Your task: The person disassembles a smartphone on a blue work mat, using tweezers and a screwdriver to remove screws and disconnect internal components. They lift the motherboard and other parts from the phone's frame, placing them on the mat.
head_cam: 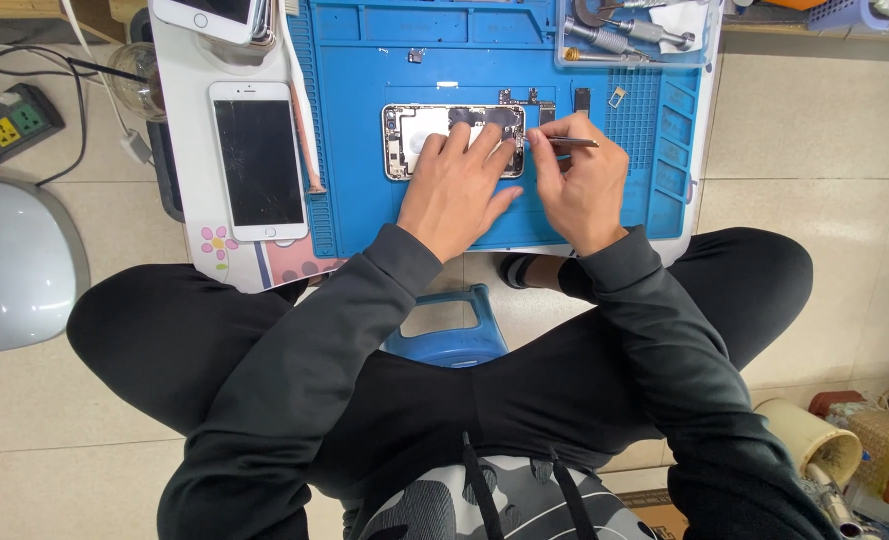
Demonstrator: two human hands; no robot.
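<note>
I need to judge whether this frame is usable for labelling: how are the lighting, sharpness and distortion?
Head view: even, soft light with faint shadows under the left hand and right hand; the opened phone and tweezers are sharp; wide-angle bending curves the blue mat edges; mild glare on the floor tiles.

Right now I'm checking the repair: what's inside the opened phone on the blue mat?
The opened phone shows a pale panel and small parts along its edges. The left hand covers its lower right part.
</note>
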